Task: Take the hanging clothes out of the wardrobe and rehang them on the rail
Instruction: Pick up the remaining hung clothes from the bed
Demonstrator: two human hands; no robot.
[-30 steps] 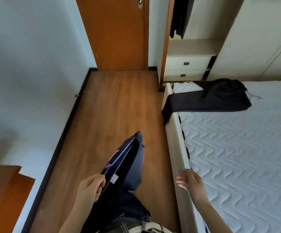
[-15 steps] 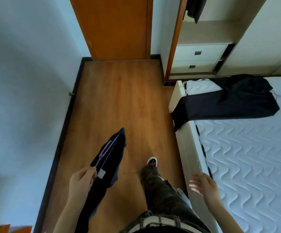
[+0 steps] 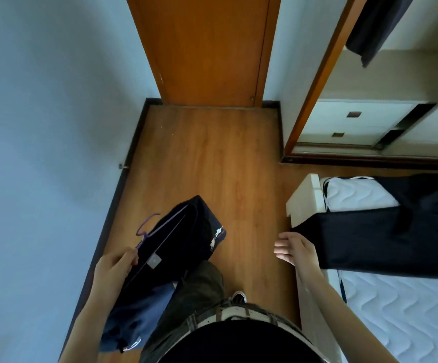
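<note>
Left hand grips a navy garment on its purple hanger. Right hand is open, empty. Black clothing lies on the bed; one dark item hangs in the wardrobe. Rehanging judged incomplete.

Three dark garments, one purple hanger, two drawers, two hands.
</note>
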